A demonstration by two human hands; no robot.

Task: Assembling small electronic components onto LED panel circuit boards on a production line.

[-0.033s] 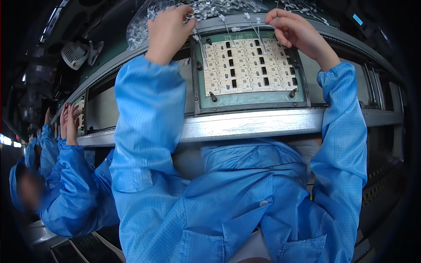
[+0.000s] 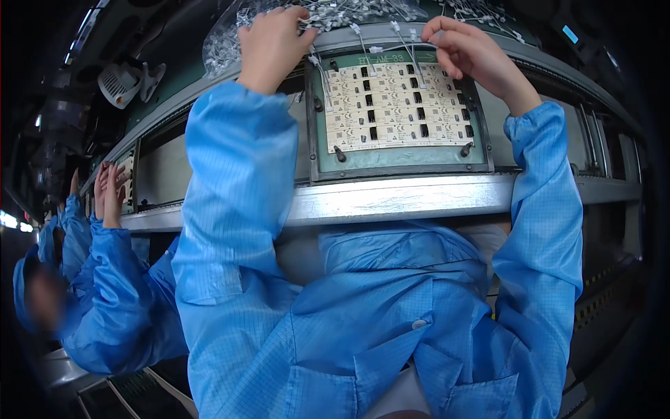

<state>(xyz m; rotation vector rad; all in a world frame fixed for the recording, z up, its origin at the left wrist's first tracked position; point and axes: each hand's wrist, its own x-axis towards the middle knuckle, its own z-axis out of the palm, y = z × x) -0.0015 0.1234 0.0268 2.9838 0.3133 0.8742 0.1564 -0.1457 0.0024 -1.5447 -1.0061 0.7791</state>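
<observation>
Nothing is seen to have shifted since the earlier frame: both hands are held where they were, raised over the top of the fixture. One white panel of small circuit boards (image 2: pixel 398 106) is seated in one green-grey metal fixture frame (image 2: pixel 401 159), which lies on the steel conveyor rail (image 2: pixel 391 199). Roughly five rows of little boards can be counted on the panel, though the exact number is blurred by the lens. Two dark clamps are seen at the frame's lower edge.

By the left hand (image 2: pixel 271 45) a heap of white wired connectors (image 2: pixel 363 12) in clear bags is touched, fingers curled down into it; whether anything is gripped cannot be told. By the right hand (image 2: pixel 474 56) the fingertips are pinched together on one thin wire lead (image 2: pixel 417 52) that trails down to the panel's upper right edge. Several more leads hang over the panel's top.

At far left, two raised hands of a co-worker (image 2: pixel 108 195) in blue are seen at the same rail.
</observation>
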